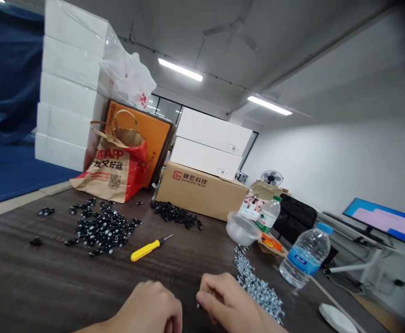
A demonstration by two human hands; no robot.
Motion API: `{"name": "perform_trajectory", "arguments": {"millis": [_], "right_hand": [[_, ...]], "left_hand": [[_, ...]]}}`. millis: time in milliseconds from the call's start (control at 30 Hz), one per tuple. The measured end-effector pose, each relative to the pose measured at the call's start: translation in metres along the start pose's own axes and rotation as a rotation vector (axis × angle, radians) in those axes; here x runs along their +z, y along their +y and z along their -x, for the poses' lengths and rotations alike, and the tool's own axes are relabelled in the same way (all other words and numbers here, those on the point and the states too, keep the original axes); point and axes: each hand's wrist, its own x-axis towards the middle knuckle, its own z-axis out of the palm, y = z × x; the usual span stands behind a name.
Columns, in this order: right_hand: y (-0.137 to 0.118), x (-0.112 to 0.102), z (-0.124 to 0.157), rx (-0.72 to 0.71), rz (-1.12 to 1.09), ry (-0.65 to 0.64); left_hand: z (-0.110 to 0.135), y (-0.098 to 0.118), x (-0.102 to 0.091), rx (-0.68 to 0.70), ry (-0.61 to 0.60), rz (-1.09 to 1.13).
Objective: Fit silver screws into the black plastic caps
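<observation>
Low at the front of the dark table (185, 259) are both of my hands, side by side and apart. My left hand (150, 307) is closed with its back towards me; whatever it may hold is hidden. The fingers of my right hand (225, 298) are curled in with the thumb against them, and a tiny pale spot shows by the thumb tip, too small to name. Right beside that hand lies a spread of small silver screws (258, 289). A yellow-handled screwdriver (147, 250) lies beyond my left hand. Farther left is a heap of small black parts with silver centres (105, 229).
More black parts (174, 213) lie before a cardboard box (202, 192). A clear plastic bowl (242, 229), a green-capped bottle (269, 215) and a blue-capped water bottle (306, 256) stand right. A paper bag (115, 169) stands back left, near stacked white boxes (69, 88).
</observation>
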Motion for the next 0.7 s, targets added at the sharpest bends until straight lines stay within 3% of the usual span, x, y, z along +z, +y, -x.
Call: {"name": "perform_trajectory", "arguments": {"millis": [100,200,267,367,467,567,700], "right_hand": [[-0.013,-0.023,-0.017,-0.051,0.103,-0.021],[-0.036,-0.033,-0.052,-0.166,0.006,-0.26],[-0.05,-0.034,-0.083,-0.194,-0.06,-0.34],[-0.055,-0.035,-0.129,-0.196,-0.131,-0.222],[-0.034,-0.034,-0.161,-0.083,-0.063,-0.007],[0.001,-0.027,-0.174,0.082,0.135,0.18],[0.037,-0.01,-0.174,0.229,0.383,0.236]], "left_hand": [[0.001,-0.006,0.014,0.104,-0.007,-0.084],[0.003,-0.008,0.021,0.164,-0.019,-0.125],[0.004,-0.01,0.021,0.189,-0.051,-0.142],[0.003,-0.013,0.022,0.206,-0.124,-0.154],[0.0,-0.016,0.026,0.185,-0.2,-0.151],[-0.002,-0.019,0.033,0.148,-0.26,-0.131],[-0.007,-0.024,0.046,0.11,-0.292,-0.075]]}}
